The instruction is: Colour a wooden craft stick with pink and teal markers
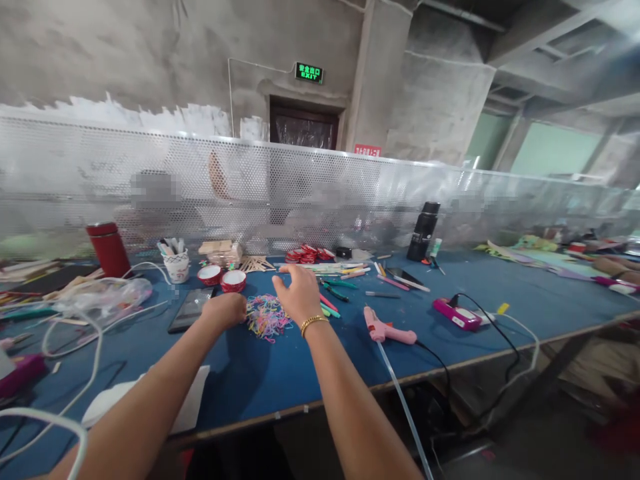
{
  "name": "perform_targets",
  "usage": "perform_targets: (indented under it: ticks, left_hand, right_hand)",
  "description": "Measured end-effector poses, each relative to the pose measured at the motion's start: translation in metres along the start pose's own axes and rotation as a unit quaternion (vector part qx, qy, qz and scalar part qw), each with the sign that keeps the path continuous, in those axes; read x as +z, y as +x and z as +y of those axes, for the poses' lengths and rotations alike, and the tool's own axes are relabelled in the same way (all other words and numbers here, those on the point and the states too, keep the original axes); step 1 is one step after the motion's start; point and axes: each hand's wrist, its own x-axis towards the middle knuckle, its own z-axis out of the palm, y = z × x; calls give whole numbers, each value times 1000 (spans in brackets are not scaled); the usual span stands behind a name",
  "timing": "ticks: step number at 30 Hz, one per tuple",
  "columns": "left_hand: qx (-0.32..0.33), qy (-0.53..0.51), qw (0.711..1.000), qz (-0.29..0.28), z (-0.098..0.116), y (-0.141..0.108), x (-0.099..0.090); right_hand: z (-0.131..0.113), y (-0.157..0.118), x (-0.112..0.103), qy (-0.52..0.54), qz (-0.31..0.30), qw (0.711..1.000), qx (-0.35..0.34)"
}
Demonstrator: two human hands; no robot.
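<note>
A loose pile of thin multicoloured strands [269,319] lies on the blue tabletop [255,380] between my two hands. My left hand [227,310] is closed at the pile's left edge; whatever its fingers may hold is hidden. On the pile's right side, my right hand [299,293] has its thumb and fingers apart, with nothing visible between them. Just behind my left hand stand two red-and-white round containers [233,281]. A dark flat tablet [191,311] is left of my left hand.
A pink glue gun [387,329] with its cord lies to the right, before a magenta power strip [457,315]. Pens and pliers [336,291] lie behind my right hand. A black bottle [423,231], red bottle [108,250] and pen cup [177,265] stand near the mesh partition.
</note>
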Motion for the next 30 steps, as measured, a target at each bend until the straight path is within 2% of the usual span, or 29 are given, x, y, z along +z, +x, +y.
perform_targets:
  ticks: [3, 6, 10, 14, 17, 20, 22, 24, 27, 30]
  left_hand:
    - [10, 26, 999, -22, -7, 11, 5]
    - [36, -3, 999, -17, -16, 22, 6]
    - [63, -110, 991, 38, -29, 37, 10]
    - [86, -204, 968, 122, -39, 43, 23]
    - [95, -251, 955, 125, -41, 41, 29]
    - [88, -286, 947, 118, -36, 38, 30]
    - [81, -262, 952, 133, -27, 36, 28]
    - [110, -192, 965, 140, -15, 35, 26]
    - [196, -97, 971, 98, 12, 37, 25]
    - [210, -23, 977, 29, 42, 43, 29]
  right_hand:
    - [3, 8, 11, -16, -35, 999, -3]
    - [4, 22, 20, -38, -69, 997, -12]
    - [6, 34, 35, -31, -110, 992, -44]
    - [11, 27, 57, 31, -181, 976, -114]
    - [16, 19, 68, 30, -199, 974, -107]
    - [26, 21, 66, 1, -199, 976, -90]
    - [36, 27, 60, -26, -154, 987, -33]
    - [49, 33, 53, -38, -77, 995, 46]
    - [68, 38, 42, -24, 46, 992, 114]
    - [80, 40, 35, -3, 123, 985, 121]
